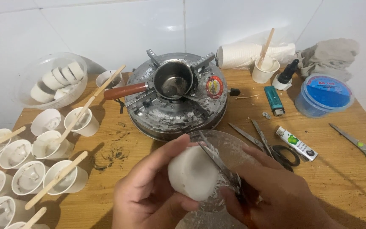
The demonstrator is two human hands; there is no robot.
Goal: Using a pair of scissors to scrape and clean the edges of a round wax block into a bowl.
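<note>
**Blade Meeting a White Wax Block Over a Clear Bowl**

White tiled wall is backing a wooden tabletop (331,169), and just above its near edge both hands are working together. The left hand (149,191) is cradling a short white wax cylinder (193,171), its fingers curled narrowly around the left and underside of the block, thumb across the top. The block's long axis is lying roughly level, running from the left palm up and to the right toward the other hand, so its flat end is facing the right fingers. The right hand (276,195) is closing tightly on the handle of a knife (217,159); the blade is slanting up and left from those fingers and is resting against the block's right face. Both hands are touching the block or the tool on it; the left is carrying the weight.

Directly beneath the fingers a clear bowl (234,146) is sitting, dusted with white flakes. Beyond the fingertips a metal burner (178,114) is carrying a small saucepan (172,80) with a reddish handle. Right of the right hand black-handled scissors (272,148), a glue tube (296,143), a blue lighter (274,101) and green scissors (365,150) are lying. Left of the left hand, paper cups (47,146) with wooden sticks are standing in a cluster.
</note>
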